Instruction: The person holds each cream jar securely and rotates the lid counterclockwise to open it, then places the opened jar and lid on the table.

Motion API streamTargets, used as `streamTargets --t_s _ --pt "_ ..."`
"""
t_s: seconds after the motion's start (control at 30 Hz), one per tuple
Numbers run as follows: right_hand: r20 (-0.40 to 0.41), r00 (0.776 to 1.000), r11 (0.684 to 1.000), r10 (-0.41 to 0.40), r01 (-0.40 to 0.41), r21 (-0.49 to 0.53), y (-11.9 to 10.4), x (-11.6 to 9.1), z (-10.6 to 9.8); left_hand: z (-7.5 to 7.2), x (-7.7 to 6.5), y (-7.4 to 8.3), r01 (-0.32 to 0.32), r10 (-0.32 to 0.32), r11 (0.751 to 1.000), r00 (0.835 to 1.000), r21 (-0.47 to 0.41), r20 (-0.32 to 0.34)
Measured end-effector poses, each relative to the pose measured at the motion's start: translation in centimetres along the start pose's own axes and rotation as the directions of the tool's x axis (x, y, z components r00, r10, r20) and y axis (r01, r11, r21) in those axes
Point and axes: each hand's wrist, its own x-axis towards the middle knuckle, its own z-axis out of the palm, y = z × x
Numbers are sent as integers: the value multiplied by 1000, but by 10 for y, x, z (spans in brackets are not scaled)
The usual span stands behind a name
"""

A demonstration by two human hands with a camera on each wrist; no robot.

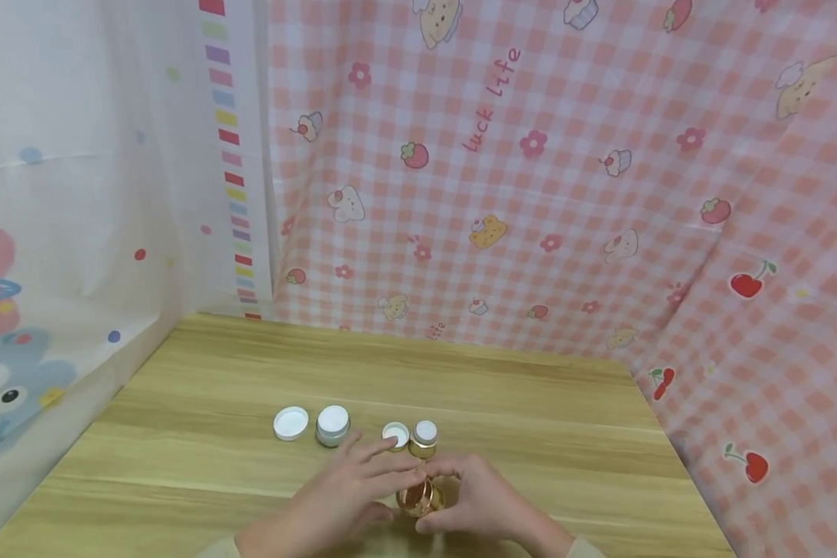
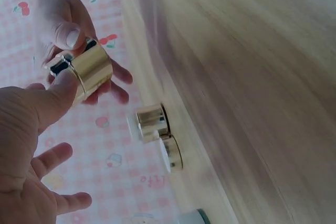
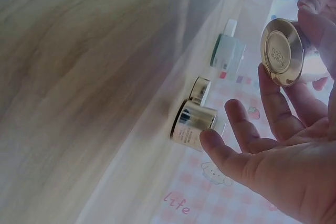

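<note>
A shiny gold cosmetic jar [image 1: 417, 497] is held between both hands above the table, its side turned toward me. My left hand [image 1: 345, 490] pinches one end, the thumb lying near the seam in the left wrist view. On the other side, my right hand [image 1: 484, 497] grips the jar with thumb and curled fingers. Its stamped round gold base [image 3: 278, 52] shows in the right wrist view. Just beyond the hands stand a smaller gold jar [image 1: 424, 443] with a white top and, beside it, an upturned gold lid [image 1: 395, 435], white inside.
Farther left are a glass jar [image 1: 332, 428] with a white top and a white lid [image 1: 291, 423] lying beside it. The wooden table [image 1: 530, 411] meets a pink checked cloth [image 1: 495, 178] at the back and right, and a white printed cloth [image 1: 77, 194] at the left.
</note>
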Motion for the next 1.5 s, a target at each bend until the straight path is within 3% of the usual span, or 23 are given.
streamTargets --t_s 0.1,0.3,1.5 --pt "20 1000 1000 -25 24 15 -1 2 0 2 3 2 -41 42 999 999 24 -23" --pt "26 1000 1000 -3 2 29 -2 2 2 1 5 4 -26 26 1000 1000 -13 -13" --pt "3 1000 1000 21 -21 -3 -1 3 6 6 2 3 -33 33 999 999 -8 -43"
